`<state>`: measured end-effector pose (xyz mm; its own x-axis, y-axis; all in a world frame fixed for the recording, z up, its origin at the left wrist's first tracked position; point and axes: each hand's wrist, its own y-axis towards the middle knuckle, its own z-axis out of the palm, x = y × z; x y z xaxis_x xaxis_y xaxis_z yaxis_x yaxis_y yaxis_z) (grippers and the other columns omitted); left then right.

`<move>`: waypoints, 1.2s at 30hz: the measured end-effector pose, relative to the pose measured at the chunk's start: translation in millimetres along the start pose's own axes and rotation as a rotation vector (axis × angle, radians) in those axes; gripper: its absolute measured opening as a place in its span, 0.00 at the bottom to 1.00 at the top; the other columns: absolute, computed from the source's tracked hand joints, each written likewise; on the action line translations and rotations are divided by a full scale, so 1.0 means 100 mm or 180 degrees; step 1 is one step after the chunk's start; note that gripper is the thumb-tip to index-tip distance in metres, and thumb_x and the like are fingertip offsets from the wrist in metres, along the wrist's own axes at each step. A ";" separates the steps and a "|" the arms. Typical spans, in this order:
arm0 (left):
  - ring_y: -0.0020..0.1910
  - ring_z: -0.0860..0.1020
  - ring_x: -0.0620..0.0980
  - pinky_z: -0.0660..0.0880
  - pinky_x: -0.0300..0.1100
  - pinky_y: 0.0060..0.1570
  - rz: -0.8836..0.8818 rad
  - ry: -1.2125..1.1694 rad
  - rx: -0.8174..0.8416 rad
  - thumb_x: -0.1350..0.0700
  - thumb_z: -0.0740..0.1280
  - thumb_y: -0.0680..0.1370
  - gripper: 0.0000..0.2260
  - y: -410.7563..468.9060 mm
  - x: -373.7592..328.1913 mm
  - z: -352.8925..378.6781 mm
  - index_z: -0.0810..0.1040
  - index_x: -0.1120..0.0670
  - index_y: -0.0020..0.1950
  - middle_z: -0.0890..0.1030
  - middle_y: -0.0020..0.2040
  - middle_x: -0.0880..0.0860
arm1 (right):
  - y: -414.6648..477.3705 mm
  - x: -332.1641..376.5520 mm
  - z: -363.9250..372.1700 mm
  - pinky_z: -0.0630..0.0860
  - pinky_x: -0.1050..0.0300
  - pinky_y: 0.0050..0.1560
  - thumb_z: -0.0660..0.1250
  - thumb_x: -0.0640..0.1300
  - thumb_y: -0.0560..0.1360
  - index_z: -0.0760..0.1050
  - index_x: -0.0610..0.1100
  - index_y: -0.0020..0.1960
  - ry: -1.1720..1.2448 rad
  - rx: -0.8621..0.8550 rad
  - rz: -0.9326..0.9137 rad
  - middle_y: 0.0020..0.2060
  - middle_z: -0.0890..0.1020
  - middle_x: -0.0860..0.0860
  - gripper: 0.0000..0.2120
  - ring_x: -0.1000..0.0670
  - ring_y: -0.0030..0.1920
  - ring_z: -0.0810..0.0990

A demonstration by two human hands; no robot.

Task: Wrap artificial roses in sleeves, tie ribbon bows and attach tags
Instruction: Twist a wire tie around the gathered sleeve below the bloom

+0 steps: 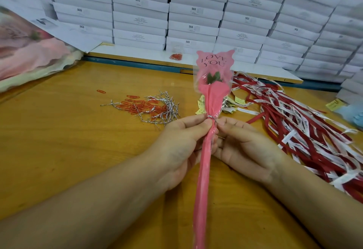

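Both hands met at one spot in the head view: the gathered neck of the sleeved rose [213,91]. It was held upright above the middle of the wooden table [68,140], bloom end far and the long pink tail running toward the near edge. The left hand [182,142] was curled round the stem just below the neck, thumb pressed on the wrap. The right hand [245,146] sat just beside it on the right, palm turned inward, fingertips pinching at the silver twist tie [210,117] that ringed the neck. Whether it had both wire ends I could not tell.

Judging by looks, the piece was very light. The film and tissue seemed soft, crinkly and a bit slippery, and easily creased round the bloom. The firm place to hold seemed to be the stem under the tie, not the flared top.

Red and white ribbons [294,115] lay in a heap to the right. Small yellow tags [202,107] lay just behind the rose, with loose ties [167,109] and red paper clips [137,105] to the left. White boxes [196,13] were stacked along the far side.
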<state>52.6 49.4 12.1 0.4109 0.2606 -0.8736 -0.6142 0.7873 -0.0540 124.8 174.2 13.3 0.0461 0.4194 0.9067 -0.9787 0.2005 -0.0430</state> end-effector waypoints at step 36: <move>0.24 0.76 0.42 0.74 0.33 0.26 -0.0015 0.0076 -0.0335 0.62 0.65 0.78 0.04 -0.06 -0.09 0.06 0.79 0.58 0.46 0.78 0.26 0.50 | -0.07 0.07 0.09 0.71 0.64 0.32 0.64 0.35 0.77 0.79 0.39 0.43 -0.1910 -0.0516 -0.0019 0.32 0.77 0.45 0.07 0.55 0.30 0.73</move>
<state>56.6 46.2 23.4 0.3985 0.2428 -0.8844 -0.6802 0.7251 -0.1075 129.8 167.7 24.1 -0.1152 -0.1437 0.9829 -0.9339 0.3529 -0.0578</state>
